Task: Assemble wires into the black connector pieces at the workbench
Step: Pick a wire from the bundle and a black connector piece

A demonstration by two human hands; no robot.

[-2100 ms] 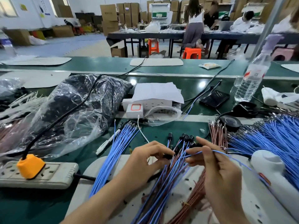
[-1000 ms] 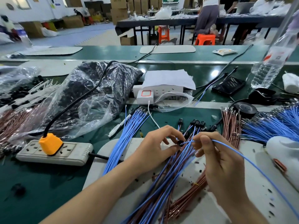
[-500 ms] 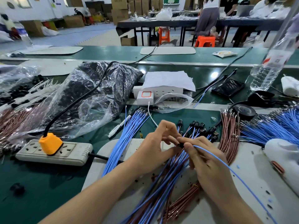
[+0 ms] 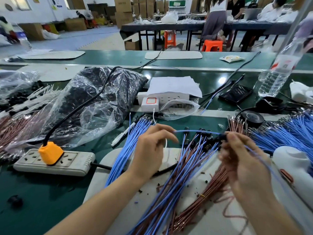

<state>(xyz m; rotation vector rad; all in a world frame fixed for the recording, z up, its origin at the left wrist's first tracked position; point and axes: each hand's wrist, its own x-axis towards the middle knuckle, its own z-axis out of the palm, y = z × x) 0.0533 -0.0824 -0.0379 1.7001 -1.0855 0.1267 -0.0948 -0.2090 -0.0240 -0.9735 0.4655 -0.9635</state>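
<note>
Right hand (image 4: 240,160) pinches one black connector (image 4: 221,137) near the front edge of the bench (image 4: 42,200); left hand (image 4: 152,150) curls by the tip of one blue wire (image 4: 198,131), but I cannot tell if it holds it. Pushed in crooked, the wire could bend or pop out. Other wires (image 4: 128,150) lie in piles, too many to count.

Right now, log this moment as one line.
left hand: at blue wire end, grip unclear | right hand: pinches black connector | wire stretched between hands
</note>
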